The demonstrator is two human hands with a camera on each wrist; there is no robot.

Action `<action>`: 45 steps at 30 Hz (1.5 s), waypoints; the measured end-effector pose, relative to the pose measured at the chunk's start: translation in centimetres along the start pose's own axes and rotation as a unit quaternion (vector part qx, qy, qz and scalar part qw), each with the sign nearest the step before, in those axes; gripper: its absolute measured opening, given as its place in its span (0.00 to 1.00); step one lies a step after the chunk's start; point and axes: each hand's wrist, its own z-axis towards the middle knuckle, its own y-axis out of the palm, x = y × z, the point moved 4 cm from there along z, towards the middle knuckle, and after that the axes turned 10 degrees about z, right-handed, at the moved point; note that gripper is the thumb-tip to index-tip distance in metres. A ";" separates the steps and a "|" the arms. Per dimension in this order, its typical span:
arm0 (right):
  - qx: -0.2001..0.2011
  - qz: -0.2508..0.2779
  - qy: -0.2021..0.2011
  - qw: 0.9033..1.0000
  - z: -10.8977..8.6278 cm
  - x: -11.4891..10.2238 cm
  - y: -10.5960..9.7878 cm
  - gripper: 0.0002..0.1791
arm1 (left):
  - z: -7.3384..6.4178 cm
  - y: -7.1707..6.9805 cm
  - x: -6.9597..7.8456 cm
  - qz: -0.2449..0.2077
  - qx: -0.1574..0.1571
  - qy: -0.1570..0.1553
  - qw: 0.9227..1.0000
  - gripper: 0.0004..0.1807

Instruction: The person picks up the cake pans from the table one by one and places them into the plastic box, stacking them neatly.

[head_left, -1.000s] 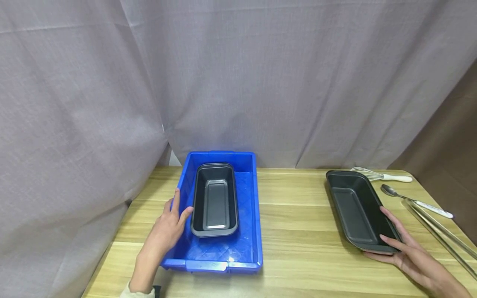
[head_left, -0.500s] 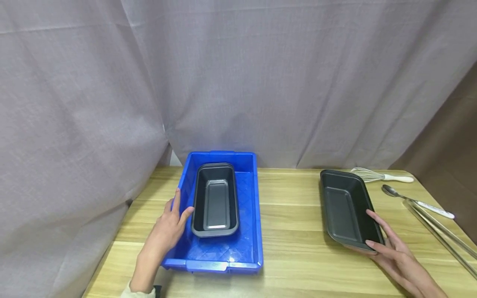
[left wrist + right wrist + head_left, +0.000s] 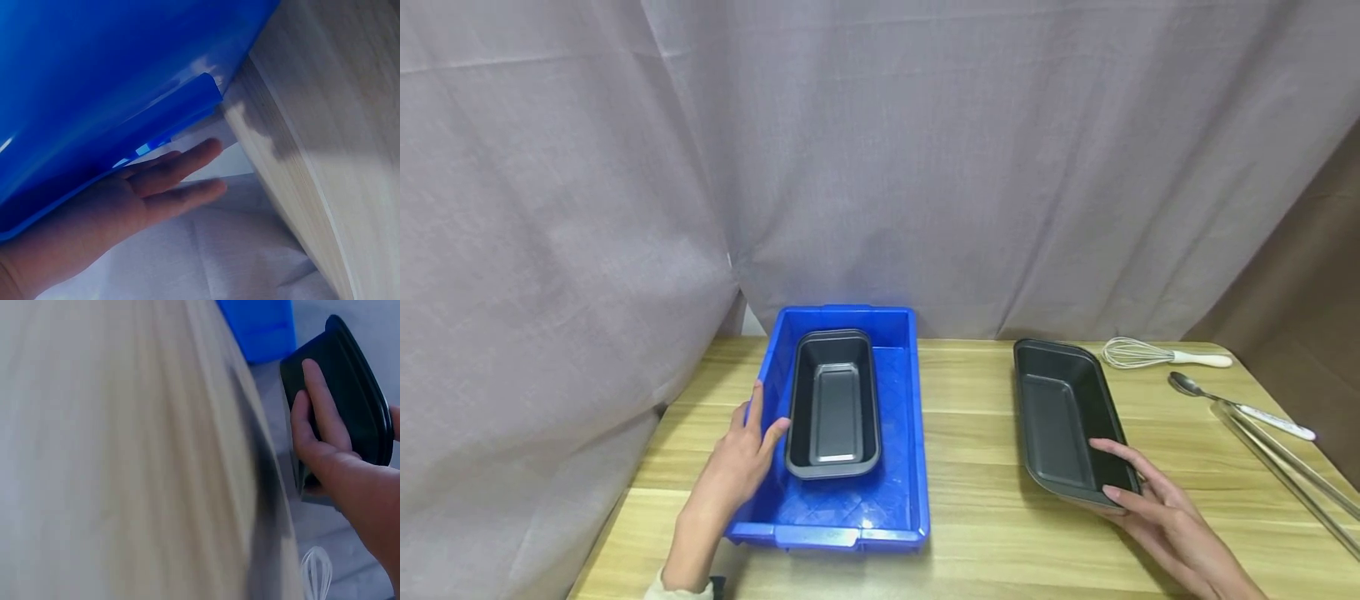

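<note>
My left hand rests over the left rim of a blue plastic bin. Its thumb reaches inside; in the left wrist view the fingers stretch out straight along the outer wall. Inside the bin lies a dark grey loaf pan, close to that thumb. A second, larger dark loaf pan is in my right hand, which grips its near right corner. Thumb and index finger show over the inside, while other fingers support the underside. This pan is tilted and raised over the table.
A white-handled whisk, a spoon with a white handle and metal tongs lie on the right of the wooden table. A grey curtain hangs behind, and a brown one at the right.
My right hand has carried the larger loaf pan leftward, towards the blue bin, uncovering the whisk's wires. The left hand, the bin and the pan inside it stay where they were.
</note>
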 end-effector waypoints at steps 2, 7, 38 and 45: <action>0.031 -0.043 0.012 0.998 0.3 -0.1 0.7 0.34 | 0.0 0.0 -0.1 0.004 0.000 -0.002 1.000 0.44; 0.013 -0.034 0.008 0.999 1.3 -0.6 2.8 0.33 | -0.2 -1.2 0.9 0.028 -0.043 -0.023 0.998 0.42; -0.127 0.075 0.000 0.989 9.5 -2.2 19.4 0.35 | -0.4 -1.4 1.2 0.070 -0.018 -0.011 0.997 0.44; -0.126 0.077 0.033 0.989 11.5 -0.7 23.3 0.34 | -0.1 -1.4 1.4 0.059 -0.026 -0.012 0.998 0.44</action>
